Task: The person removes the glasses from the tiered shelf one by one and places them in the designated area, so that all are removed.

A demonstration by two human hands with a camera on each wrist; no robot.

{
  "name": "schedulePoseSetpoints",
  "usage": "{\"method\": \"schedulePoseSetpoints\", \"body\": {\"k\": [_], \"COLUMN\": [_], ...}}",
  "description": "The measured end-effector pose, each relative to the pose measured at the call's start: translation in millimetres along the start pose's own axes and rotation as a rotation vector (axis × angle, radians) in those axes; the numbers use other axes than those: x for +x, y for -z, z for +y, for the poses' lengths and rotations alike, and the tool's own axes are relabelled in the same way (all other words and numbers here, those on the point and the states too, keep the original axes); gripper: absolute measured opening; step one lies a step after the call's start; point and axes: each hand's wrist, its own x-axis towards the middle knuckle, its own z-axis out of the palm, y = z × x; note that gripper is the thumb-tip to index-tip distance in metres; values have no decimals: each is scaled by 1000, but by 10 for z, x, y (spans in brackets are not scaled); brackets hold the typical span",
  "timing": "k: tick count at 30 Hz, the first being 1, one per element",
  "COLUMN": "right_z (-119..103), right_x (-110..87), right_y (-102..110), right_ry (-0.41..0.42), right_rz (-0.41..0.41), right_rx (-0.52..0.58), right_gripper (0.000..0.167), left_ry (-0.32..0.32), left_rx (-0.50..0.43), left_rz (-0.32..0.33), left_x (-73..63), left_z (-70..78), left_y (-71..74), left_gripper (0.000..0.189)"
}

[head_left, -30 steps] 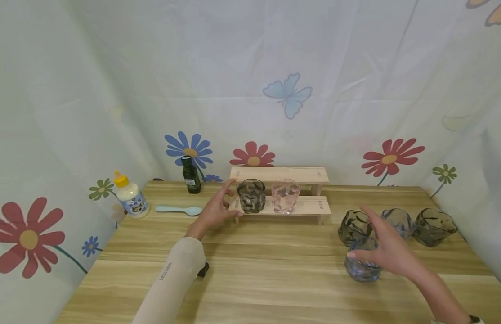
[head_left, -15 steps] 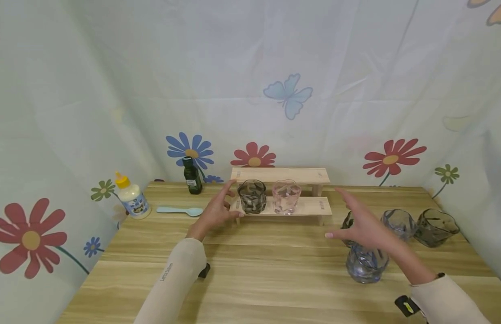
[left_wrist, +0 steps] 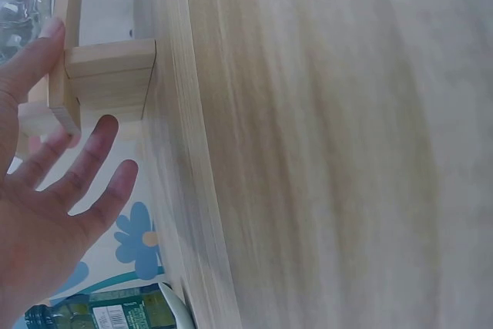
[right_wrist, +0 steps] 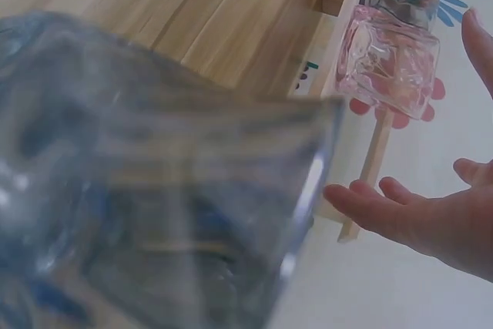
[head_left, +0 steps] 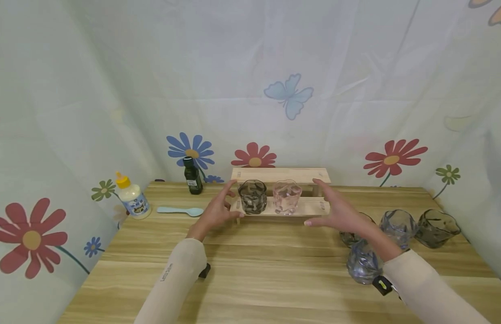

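A small two-tier wooden shelf [head_left: 280, 174] stands at the back of the table. Its lower board carries a dark grey glass [head_left: 252, 197] on the left and a pink glass [head_left: 287, 198] beside it. My left hand [head_left: 217, 210] is at the shelf's left end, fingers spread. In the left wrist view, the left thumb lies along the board's edge [left_wrist: 65, 86], while the other fingers extend loosely below. Thumb and fingers parted, my right hand [head_left: 342, 212] reaches toward the shelf's right end, holding nothing. The right wrist view shows those fingers [right_wrist: 370, 209] near the upper board.
Several glasses stand at the right, among them a blue one [head_left: 361, 265] under my right forearm, a pale blue one [head_left: 398, 225] and a dark one [head_left: 437, 228]. At left are a yellow-capped bottle [head_left: 133, 200], a light blue spoon [head_left: 179, 210] and a dark green bottle [head_left: 192, 177].
My right hand has moved left from above the glasses at the right to the shelf's right end. The left hand has stayed at the shelf's left end.
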Motion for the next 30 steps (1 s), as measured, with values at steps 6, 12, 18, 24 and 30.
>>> {"method": "schedulePoseSetpoints", "body": {"k": [6,12,18,24,30], "right_z": [0,8,6,6,-19], "right_x": [173,316,387,459,512], "right_y": [-115,-199,-252,-306,-364], "right_ry": [-11,-13,-6,-15,-24], "right_rz": [-25,-28,-35,-39,-41], "right_rx": [32,35,37,5,9], "right_gripper": [116,117,118,123,123], "left_ry": [1,2,7,20,20], "left_rx": [-6,-13,-6,2,5], "left_rz": [-3,-7,-6,-2,-5], "left_x": [-4,-15,-23,-19,-8], "left_z": [8,13,22,26,14], "left_y": [1,8,9,12,6], "left_gripper": [105,105,106,106,105]}}
